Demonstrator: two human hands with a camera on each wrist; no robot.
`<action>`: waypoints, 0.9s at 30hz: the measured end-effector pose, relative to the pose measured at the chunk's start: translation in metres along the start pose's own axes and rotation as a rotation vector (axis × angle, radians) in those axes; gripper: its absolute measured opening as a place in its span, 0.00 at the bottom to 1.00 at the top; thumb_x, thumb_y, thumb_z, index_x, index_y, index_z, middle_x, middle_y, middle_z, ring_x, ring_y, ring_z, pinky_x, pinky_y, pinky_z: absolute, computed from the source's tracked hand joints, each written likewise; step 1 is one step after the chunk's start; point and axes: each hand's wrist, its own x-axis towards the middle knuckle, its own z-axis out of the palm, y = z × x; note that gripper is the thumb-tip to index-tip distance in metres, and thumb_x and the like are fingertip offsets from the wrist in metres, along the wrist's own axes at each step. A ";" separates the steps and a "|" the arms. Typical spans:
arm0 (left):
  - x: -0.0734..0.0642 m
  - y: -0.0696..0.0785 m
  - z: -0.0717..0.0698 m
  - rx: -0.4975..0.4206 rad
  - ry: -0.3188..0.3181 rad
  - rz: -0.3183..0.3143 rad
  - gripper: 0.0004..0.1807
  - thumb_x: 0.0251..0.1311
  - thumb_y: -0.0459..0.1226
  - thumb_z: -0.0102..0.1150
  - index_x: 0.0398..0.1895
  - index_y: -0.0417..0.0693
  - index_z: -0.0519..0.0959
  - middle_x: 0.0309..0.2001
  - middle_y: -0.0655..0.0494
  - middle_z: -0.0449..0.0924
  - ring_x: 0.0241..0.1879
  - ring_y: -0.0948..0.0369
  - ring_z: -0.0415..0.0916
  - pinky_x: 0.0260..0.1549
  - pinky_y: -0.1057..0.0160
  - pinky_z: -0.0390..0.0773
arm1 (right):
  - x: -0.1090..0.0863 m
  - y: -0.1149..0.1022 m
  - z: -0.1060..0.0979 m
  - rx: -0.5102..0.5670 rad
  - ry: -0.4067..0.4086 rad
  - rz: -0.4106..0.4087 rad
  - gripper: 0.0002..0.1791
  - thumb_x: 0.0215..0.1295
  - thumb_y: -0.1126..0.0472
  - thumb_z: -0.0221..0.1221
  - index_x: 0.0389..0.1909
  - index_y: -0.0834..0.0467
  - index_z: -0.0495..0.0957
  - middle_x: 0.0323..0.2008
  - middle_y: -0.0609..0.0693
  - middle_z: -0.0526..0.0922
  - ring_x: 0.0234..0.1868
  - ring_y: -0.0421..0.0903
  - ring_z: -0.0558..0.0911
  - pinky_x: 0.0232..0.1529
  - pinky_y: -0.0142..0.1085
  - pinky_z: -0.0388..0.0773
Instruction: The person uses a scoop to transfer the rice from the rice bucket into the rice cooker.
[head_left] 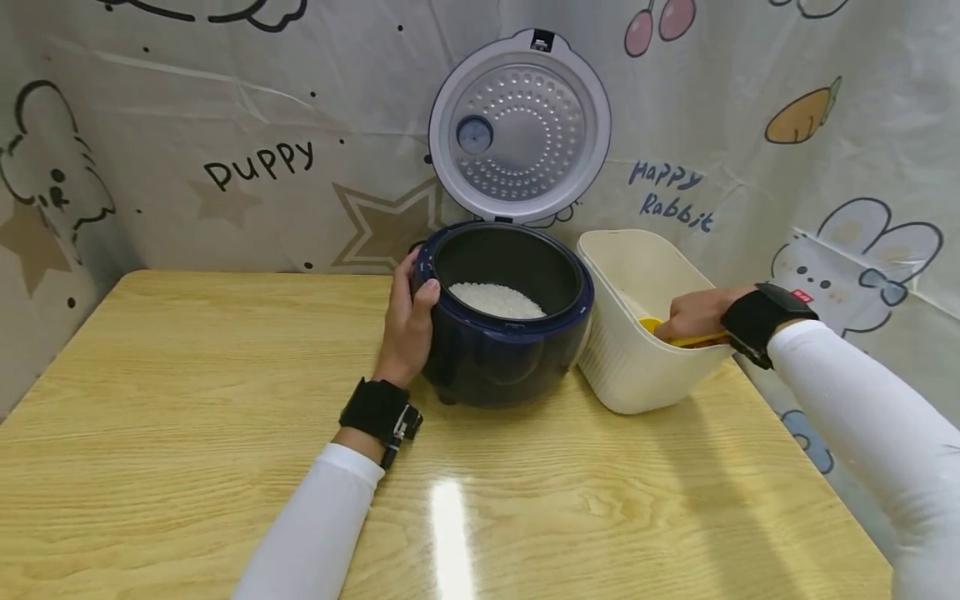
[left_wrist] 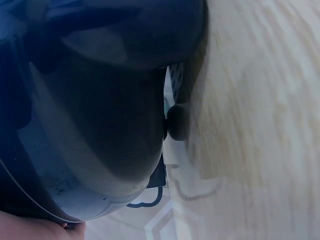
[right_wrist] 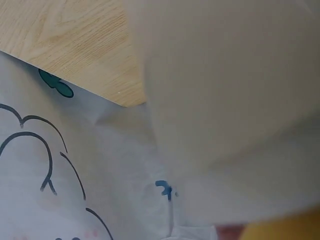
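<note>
A dark blue rice cooker (head_left: 498, 367) stands with its lid (head_left: 525, 125) raised and white rice (head_left: 497, 300) inside its pot. My left hand (head_left: 408, 325) holds the cooker's left side, thumb up at the rim. In the left wrist view, part of that hand (left_wrist: 37, 227) lies against the shiny cooker body (left_wrist: 100, 120). Over the front right rim of a cream bin (head_left: 626, 367), my right hand (head_left: 693, 312) grips a yellow scoop (head_left: 651, 324); the scoop's lower part is hidden inside. The bin wall (right_wrist: 230, 90) fills much of the right wrist view.
The wooden table (head_left: 187, 400) carries the cooker and the bin side by side. Its right edge runs close by the bin. Directly behind hangs a printed curtain (head_left: 285, 217), which the raised lid overlaps in the head view.
</note>
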 end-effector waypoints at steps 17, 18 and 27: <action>-0.001 0.001 0.001 0.038 0.008 -0.021 0.46 0.60 0.61 0.45 0.81 0.56 0.54 0.78 0.46 0.61 0.70 0.51 0.65 0.75 0.44 0.64 | -0.027 0.018 -0.020 0.285 -0.056 0.108 0.23 0.75 0.44 0.47 0.28 0.55 0.77 0.16 0.42 0.67 0.15 0.39 0.66 0.21 0.30 0.64; -0.001 0.001 0.001 0.041 0.005 -0.025 0.46 0.61 0.61 0.44 0.81 0.57 0.54 0.78 0.46 0.61 0.70 0.51 0.65 0.75 0.44 0.64 | -0.029 0.019 -0.020 0.297 -0.054 0.116 0.23 0.75 0.43 0.47 0.30 0.56 0.77 0.16 0.41 0.68 0.15 0.39 0.66 0.21 0.30 0.64; 0.000 0.001 0.001 0.036 0.005 -0.023 0.45 0.61 0.60 0.45 0.81 0.57 0.54 0.78 0.47 0.61 0.71 0.51 0.64 0.75 0.43 0.63 | -0.048 0.031 -0.022 0.402 -0.006 0.163 0.25 0.77 0.41 0.42 0.35 0.56 0.78 0.17 0.41 0.71 0.15 0.38 0.69 0.21 0.29 0.67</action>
